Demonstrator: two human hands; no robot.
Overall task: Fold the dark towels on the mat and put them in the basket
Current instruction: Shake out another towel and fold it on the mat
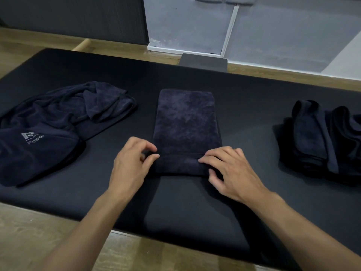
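A dark navy towel lies folded into a long narrow strip in the middle of the black mat. Its near end is turned up into a short fold. My left hand pinches the left corner of that near fold. My right hand grips the right corner, fingers on top of the fold. A loose heap of unfolded dark towels, one with a grey logo, lies at the left. A pile of folded dark towels sits at the right edge. No basket shows clearly.
The mat covers a wooden table whose near edge shows at the bottom left. A dark grey chair back stands behind the far edge. Beyond are a wooden floor and a grey wall.
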